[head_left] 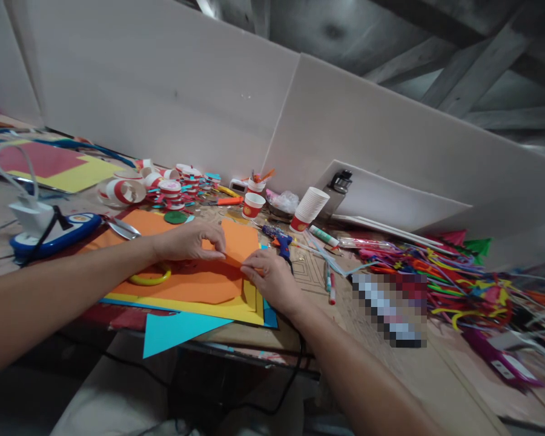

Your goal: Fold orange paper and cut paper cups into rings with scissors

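Observation:
Both hands pinch the near edge of a small orange paper piece [240, 237], which is raised at a tilt above the stacked sheets. My left hand [193, 241] grips its left corner between thumb and fingers. At the right corner, my right hand [269, 275] is closed on it too. Beneath lies a larger orange sheet [200, 284] on top of a yellow sheet [249, 312] and blue paper. Scissors with yellow handles [151, 278] rest under my left forearm, partly hidden. A green paper disc [175, 217] lies just beyond my left wrist.
A blue glue gun [281, 241] lies right of the papers. Paper cups [309, 209] stand stacked behind it. A blue power strip [57, 233] is at left, coloured pipe cleaners [454, 278] at right. A turquoise sheet [181, 332] overhangs the front edge.

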Demonstrator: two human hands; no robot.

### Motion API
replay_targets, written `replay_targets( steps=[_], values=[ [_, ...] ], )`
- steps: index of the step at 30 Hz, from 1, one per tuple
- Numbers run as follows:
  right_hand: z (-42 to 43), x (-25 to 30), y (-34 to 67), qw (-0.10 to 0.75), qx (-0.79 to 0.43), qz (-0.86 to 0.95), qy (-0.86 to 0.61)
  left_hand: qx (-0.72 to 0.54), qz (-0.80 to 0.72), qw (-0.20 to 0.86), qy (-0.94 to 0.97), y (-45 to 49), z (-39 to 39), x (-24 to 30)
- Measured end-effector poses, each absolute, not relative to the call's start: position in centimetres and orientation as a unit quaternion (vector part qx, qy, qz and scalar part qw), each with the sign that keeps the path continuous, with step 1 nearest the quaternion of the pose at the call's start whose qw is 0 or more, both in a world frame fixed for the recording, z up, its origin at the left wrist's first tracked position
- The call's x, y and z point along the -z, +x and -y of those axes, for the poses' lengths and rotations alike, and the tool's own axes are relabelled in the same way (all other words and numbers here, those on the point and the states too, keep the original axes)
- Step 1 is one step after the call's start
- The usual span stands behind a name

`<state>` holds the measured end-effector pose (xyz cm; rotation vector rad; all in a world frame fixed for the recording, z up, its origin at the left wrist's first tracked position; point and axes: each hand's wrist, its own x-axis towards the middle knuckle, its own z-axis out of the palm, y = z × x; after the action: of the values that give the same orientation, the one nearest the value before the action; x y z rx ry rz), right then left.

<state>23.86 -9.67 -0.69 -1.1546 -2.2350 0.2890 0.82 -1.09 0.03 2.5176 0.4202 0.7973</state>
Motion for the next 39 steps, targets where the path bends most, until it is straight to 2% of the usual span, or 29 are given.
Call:
replay_targets(
  steps=[3,9,11,13,17,21,24,26,29,31,33,36,39],
  values=[
    [9.8,0.3,24.1,0.361,-0.065,0.816,-0.446,-0.338,-0.217,0.279,0.872,0.8,1.0,-0.4],
    [10.6,-1.3,24.5,0.476,0.033,0.76,-0.442,-0.483,-0.469,0.255,0.694,0.0,-0.5,-1.0],
    [10.9,-1.6,24.6,0.497,0.065,0.747,-0.436,-0.469,-0.505,0.337,0.641,-0.2,-0.9,-0.9],
    [11.3,-1.6,24.6,0.512,0.083,0.744,-0.422,-0.421,-0.501,0.464,0.597,-0.1,-0.9,-0.8],
    [11.5,-0.9,24.5,0.481,0.095,0.796,-0.356,-0.329,-0.425,0.668,0.515,0.6,-0.3,-0.3],
    [11.3,-0.4,23.9,0.363,0.079,0.881,-0.293,-0.402,-0.367,0.703,0.456,1.1,0.0,-0.3],
    [11.3,-0.6,23.4,0.323,0.025,0.902,-0.286,-0.444,-0.345,0.709,0.425,1.1,-0.3,-0.5],
    [11.4,-0.8,23.3,0.37,-0.012,0.872,-0.319,-0.458,-0.339,0.707,0.419,1.0,-0.4,-0.7],
    [11.0,-0.8,23.6,0.485,-0.049,0.759,-0.431,-0.468,-0.339,0.692,0.433,1.1,-0.3,-0.7],
    [10.5,-0.4,23.9,0.518,-0.114,0.697,-0.482,-0.466,-0.336,0.689,0.441,1.2,-0.1,-0.8],
    [9.9,0.0,24.1,0.509,-0.221,0.678,-0.482,-0.462,-0.332,0.692,0.444,1.3,0.1,-0.9],
    [9.4,0.3,23.9,0.447,-0.362,0.688,-0.443,-0.459,-0.324,0.697,0.445,1.4,0.5,-1.1],
    [9.6,0.1,23.5,0.407,-0.418,0.693,-0.423,-0.454,-0.318,0.704,0.445,1.4,0.7,-1.1]
  ],
)
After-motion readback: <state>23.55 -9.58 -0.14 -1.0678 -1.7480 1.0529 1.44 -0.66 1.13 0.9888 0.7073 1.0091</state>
